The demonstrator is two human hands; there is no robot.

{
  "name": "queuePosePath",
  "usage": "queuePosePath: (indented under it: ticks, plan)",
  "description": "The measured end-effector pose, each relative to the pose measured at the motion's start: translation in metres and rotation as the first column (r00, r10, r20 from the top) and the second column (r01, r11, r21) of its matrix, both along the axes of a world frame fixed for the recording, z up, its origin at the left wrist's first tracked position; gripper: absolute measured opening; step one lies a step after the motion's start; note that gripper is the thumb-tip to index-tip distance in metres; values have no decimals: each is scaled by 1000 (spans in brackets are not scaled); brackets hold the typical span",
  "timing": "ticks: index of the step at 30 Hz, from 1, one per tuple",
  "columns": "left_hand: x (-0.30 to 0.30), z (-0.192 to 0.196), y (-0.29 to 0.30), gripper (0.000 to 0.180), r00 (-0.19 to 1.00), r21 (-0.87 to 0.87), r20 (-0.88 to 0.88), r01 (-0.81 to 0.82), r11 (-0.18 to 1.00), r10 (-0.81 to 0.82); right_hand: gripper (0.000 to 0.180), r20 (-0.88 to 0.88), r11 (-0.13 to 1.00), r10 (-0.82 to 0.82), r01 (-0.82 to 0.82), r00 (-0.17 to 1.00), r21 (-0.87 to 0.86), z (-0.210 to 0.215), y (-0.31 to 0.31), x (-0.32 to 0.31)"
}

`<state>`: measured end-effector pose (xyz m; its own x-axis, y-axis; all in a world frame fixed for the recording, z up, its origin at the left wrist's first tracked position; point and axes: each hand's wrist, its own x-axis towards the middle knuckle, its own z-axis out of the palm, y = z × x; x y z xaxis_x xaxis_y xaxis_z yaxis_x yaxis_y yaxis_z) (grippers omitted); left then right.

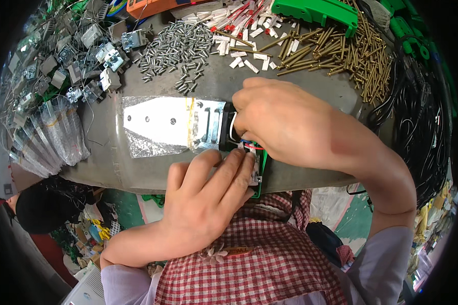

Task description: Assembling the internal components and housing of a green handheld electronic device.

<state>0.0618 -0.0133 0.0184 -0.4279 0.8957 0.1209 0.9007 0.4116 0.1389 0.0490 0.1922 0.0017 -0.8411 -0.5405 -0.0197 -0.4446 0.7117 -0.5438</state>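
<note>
My left hand [206, 195] rests its fingers on a small metal-and-green assembly [256, 175] at the near edge of the grey table [310, 91], pressing it down. My right hand [285, 124] is curled over the same assembly from above, pinching at its black part [226, 127] where white, red and blue wires [241, 143] come out. To the left of both hands, a shiny metal plate [163, 122] with holes lies flat on a foil sheet. Most of the assembly is hidden under my fingers.
A heap of silver screws [180, 48] lies behind the plate, long brass screws [341, 53] at the back right, white plastic pieces [239, 30] between them. Metal brackets [81, 56] and clear bags [51, 137] fill the left; black cables [417, 122] the right; green parts [318, 11] at the back.
</note>
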Motion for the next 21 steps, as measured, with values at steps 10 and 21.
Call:
queuePosePath:
  ticks: [10,21]
  plan:
    - [2,-12,1,58,985,79,164,35,996,-48,10,-61,989,-100,92,993,-118,-1,8,22]
    - [7,-20,0,39,990,219,140,-41,975,10,6,-46,987,-47,40,998,-155,-1,10,17]
